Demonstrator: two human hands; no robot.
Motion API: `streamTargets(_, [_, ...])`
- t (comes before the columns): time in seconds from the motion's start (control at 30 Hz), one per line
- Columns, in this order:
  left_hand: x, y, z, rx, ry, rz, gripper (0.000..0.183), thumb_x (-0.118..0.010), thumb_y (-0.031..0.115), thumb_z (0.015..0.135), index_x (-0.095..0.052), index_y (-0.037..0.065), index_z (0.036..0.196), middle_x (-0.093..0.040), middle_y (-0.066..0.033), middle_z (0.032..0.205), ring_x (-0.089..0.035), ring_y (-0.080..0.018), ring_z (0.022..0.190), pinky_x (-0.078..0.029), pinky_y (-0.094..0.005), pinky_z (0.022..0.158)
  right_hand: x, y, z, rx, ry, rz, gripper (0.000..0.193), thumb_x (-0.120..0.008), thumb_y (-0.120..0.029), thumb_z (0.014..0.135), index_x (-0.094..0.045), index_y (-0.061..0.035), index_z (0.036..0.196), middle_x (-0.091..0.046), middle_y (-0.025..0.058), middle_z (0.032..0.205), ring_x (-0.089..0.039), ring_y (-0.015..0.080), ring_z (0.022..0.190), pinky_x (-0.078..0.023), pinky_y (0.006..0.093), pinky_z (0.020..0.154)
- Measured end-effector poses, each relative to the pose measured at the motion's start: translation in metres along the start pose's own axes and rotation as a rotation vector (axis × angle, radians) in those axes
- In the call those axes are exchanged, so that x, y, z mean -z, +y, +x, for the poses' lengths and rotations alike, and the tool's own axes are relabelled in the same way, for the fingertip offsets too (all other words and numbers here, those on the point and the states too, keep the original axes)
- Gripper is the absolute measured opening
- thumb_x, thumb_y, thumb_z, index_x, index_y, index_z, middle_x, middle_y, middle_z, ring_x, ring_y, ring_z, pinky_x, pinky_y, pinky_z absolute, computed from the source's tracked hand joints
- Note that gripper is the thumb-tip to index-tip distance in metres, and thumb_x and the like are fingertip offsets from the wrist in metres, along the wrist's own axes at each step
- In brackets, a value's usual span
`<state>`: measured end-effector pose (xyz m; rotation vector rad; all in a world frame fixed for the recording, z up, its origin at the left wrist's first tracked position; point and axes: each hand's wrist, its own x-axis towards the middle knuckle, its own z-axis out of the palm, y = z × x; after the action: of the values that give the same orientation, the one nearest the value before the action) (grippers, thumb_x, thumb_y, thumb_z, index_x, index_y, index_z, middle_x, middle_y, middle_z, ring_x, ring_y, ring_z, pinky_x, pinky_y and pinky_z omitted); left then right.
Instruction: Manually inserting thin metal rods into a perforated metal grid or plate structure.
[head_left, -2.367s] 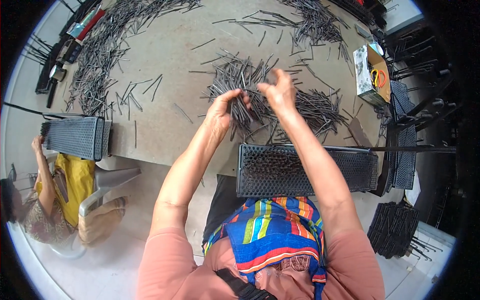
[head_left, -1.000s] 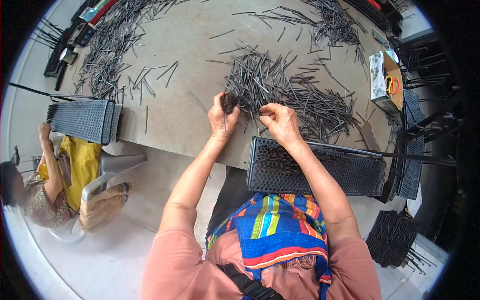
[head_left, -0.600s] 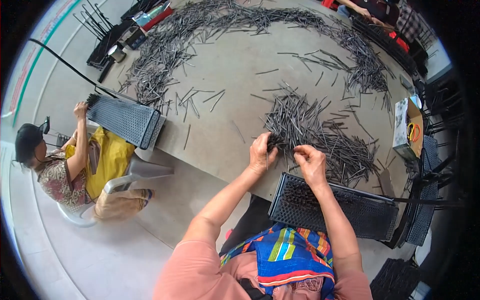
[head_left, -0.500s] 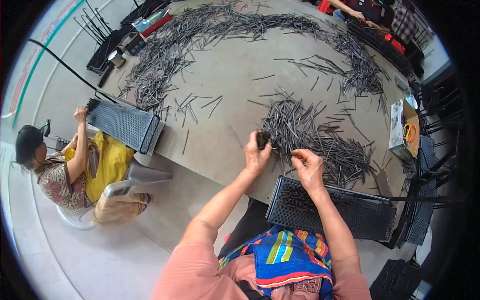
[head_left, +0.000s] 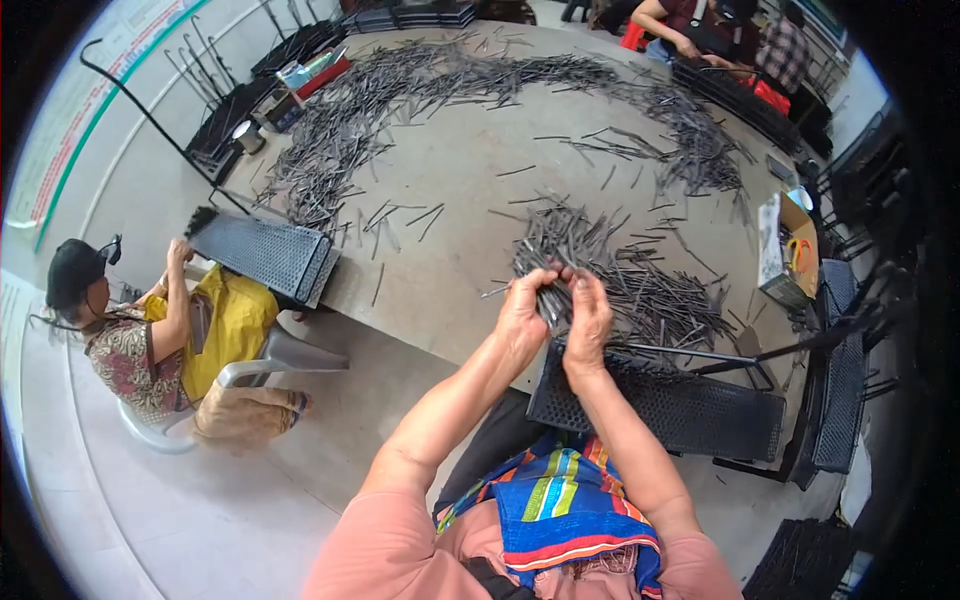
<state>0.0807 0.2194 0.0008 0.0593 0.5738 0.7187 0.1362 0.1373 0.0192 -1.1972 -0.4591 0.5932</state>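
Observation:
At the near edge of the table my left hand and my right hand are closed together around a bundle of thin dark sticks. The fingertips nearly meet at the top of the bundle, and its lower ends show between my palms. Just beyond my hands lies a loose heap of the same dark sticks. Below my right wrist, a long black rack with a perforated face rests across my lap against the table edge. Dark tufts fill some holes at its left end.
More sticks curve around the table's far side. To the right stands an open box holding orange-handled scissors. A seated person at left works at another perforated rack. A black rod crosses above my rack.
My right hand has moved left and up to join my left hand around the bundle. Before, my left hand held a dark clump alone, and my hands were apart.

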Motion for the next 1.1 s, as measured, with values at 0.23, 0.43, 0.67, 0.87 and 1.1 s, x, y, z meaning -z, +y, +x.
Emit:
streamTargets(0.23, [-0.008, -0.018, -0.084, -0.058, 0.041, 0.283, 0.013, -0.066, 0.004, 0.083, -0.063, 0.003, 0.096, -0.069, -0.0085, 0.096, -0.067, -0.0206, 0.088, -0.055, -0.0336, 0.082, 0.007, -0.015, -0.042, 0.027, -0.146, -0.291, 0.035, -0.056, -0.024, 0.097, -0.058, 0.0012, 0.121, -0.065, 0.0078, 0.104, -0.059, 0.0145, 0.095, -0.048, 0.0284, 0.084])
streamTargets(0.43, [0.032, -0.036, -0.133, -0.084, -0.075, 1.012, 0.024, -0.061, -0.001, 0.083, -0.063, 0.002, 0.107, -0.068, -0.0071, 0.093, -0.065, -0.0166, 0.076, -0.055, -0.0314, 0.065, 0.052, -0.059, -0.068, 0.393, -0.289, -0.62, 0.073, -0.076, -0.024, 0.07, -0.048, -0.0018, 0.133, -0.058, 0.019, 0.123, -0.059, 0.0326, 0.111, -0.046, 0.0395, 0.095])
streamTargets(0.67, [0.102, -0.104, -0.134, -0.295, -0.164, 1.325, 0.033, -0.053, 0.011, 0.093, -0.054, 0.005, 0.125, -0.059, -0.0079, 0.12, -0.059, -0.021, 0.109, -0.051, -0.0371, 0.089, 0.077, -0.05, -0.107, 0.635, -0.642, -1.065, 0.049, -0.074, -0.023, 0.066, -0.064, -0.0061, 0.111, -0.066, 0.0103, 0.103, -0.061, 0.0277, 0.104, -0.039, 0.0459, 0.096])
streamTargets(0.87, [0.053, -0.115, -0.191, 0.076, -0.218, 1.108, 0.016, -0.068, -0.001, 0.075, -0.065, 0.0, 0.09, -0.066, -0.0059, 0.082, -0.063, -0.0153, 0.068, -0.052, -0.0294, 0.061, 0.114, -0.074, -0.094, 0.536, -0.269, -0.977, 0.029, -0.075, -0.022, 0.069, -0.069, -0.0049, 0.091, -0.068, 0.0095, 0.09, -0.065, 0.0296, 0.085, -0.046, 0.0424, 0.08])
streamTargets(1.1, [0.074, -0.12, -0.201, 0.412, -0.061, 0.803, 0.014, -0.067, -0.001, 0.077, -0.063, 0.001, 0.091, -0.064, -0.0065, 0.076, -0.063, -0.0157, 0.059, -0.054, -0.0294, 0.056, 0.168, -0.032, -0.128, -0.217, -0.432, -0.298, 0.036, -0.062, -0.022, 0.091, -0.063, 0.0023, 0.118, -0.07, 0.0105, 0.1, -0.066, 0.0196, 0.09, -0.051, 0.0317, 0.082])
